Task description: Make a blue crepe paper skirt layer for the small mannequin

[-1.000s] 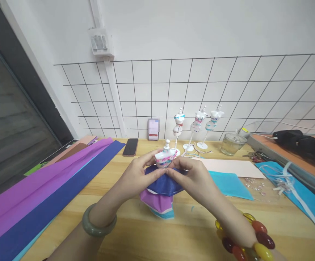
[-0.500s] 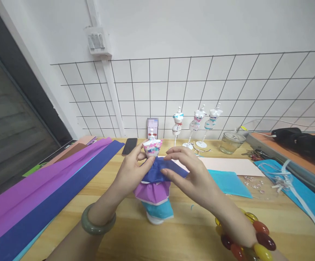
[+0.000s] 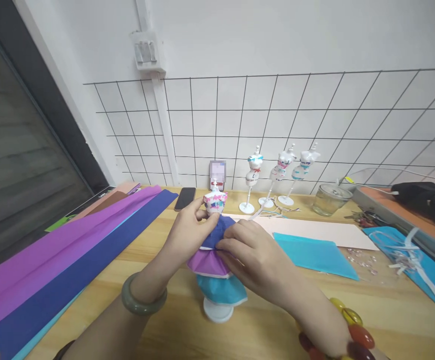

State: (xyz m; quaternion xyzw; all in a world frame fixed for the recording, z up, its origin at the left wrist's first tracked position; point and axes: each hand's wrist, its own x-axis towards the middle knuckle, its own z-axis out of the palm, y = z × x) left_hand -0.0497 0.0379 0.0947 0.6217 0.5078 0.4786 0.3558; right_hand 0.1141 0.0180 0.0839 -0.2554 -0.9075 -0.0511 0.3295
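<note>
A small dress form (image 3: 215, 204) stands before me, its white bust dabbed with pink and blue. It wears a layered skirt: a dark blue fabric strip (image 3: 217, 233) on top, a purple tier (image 3: 207, 262) below, then a turquoise tier (image 3: 221, 289). Its round white base (image 3: 218, 311) rests on the table. My left hand (image 3: 186, 231) grips the form's waist, thumb lying across the front at the blue strip's upper edge. From the right, my right hand (image 3: 257, 250) pinches the blue strip, fingers bent; its fingertips are partly hidden.
Long purple and navy fabric sheets (image 3: 90, 255) lie at the left. Behind are a black phone (image 3: 185, 198), a propped phone (image 3: 218, 172), three dress forms (image 3: 255, 170) and a glass jar (image 3: 332, 199). At right lie a turquoise piece (image 3: 317, 254), clear beads (image 3: 362, 260) and white ribbon (image 3: 423, 280).
My right hand has moved down and in, its fingers curling from spread to bent, and the blue strip's right end is drawn around the form. The view has shifted slightly left.
</note>
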